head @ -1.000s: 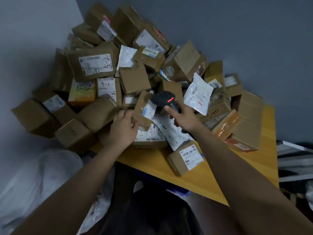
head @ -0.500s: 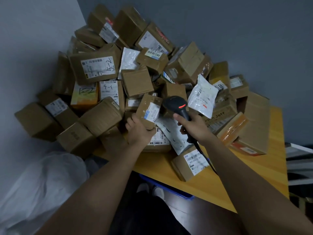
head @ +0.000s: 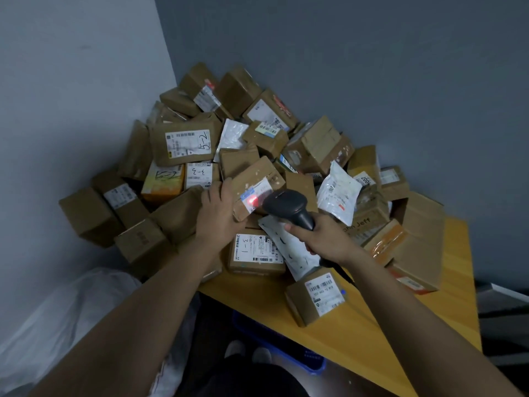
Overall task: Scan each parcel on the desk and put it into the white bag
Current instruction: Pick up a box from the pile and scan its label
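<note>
Lifting the box [head: 254,186] off the pile at frame centre, our left hand [head: 219,213] fingers clamp it; right hand [head: 322,240] grips the scanner [head: 287,206], its red light now on the label, bag [head: 57,319] lower left next.

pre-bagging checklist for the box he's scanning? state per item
1. Left hand grips the small box: ok.
2. Right hand holds the scanner aimed at it: ok.
3. Red scan light lands on the box's label: ok.
4. Scan registered: cannot tell.
5. White bag lies lower left, on the holding hand's side: ok.
6. Bag mouth open: cannot tell.
</note>
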`<state>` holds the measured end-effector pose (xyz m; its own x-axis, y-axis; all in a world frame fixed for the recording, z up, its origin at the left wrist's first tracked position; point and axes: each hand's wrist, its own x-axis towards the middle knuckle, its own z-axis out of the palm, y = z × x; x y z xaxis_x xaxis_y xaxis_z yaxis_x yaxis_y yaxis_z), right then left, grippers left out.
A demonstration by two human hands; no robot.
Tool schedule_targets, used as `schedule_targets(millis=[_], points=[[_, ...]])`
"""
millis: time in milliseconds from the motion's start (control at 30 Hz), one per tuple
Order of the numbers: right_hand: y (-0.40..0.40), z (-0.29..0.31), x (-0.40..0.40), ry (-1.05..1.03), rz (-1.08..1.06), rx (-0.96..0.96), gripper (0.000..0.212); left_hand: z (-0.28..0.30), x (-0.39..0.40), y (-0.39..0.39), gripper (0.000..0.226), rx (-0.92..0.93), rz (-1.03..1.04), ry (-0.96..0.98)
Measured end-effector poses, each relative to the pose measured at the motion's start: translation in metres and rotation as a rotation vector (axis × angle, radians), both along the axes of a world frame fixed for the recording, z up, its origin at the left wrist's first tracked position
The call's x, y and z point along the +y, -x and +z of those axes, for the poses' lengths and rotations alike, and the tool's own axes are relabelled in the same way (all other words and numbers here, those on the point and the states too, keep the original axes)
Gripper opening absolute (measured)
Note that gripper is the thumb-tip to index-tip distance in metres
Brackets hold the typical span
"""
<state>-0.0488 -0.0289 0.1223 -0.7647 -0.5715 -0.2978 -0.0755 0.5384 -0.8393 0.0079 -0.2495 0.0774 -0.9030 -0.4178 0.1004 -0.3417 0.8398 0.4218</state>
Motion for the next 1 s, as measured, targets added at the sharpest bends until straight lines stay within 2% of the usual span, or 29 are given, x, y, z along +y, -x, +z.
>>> schedule_targets(millis=[200,400,567,667,900,1000], points=[[-0.008,0.001,-0.004,0.006,0.025,0.043,0.029,0.004,0.003,0.0,0.099,0.016,0.005,0.039],[-0.009,0.005,0.004,0.05,-0.013,-0.02,0.029,0.002,0.0,-0.002,0.099,0.018,0.008,0.02],[-0.01,0.007,0.005,0.05,0.004,-0.022,0.041,0.003,0.002,-0.002,0.1,0.037,0.004,0.034],[-0.01,0.008,0.002,0.054,0.007,-0.033,0.041,0.003,0.001,-0.004,0.102,0.045,0.018,0.014],[-0.024,0.012,-0.038,0.109,0.057,-0.099,0.016,-0.002,-0.024,-0.04,0.103,0.1,0.231,-0.102],[-0.034,0.008,-0.073,0.125,0.09,-0.137,0.022,-0.001,-0.046,-0.073,0.102,0.155,0.376,-0.112]])
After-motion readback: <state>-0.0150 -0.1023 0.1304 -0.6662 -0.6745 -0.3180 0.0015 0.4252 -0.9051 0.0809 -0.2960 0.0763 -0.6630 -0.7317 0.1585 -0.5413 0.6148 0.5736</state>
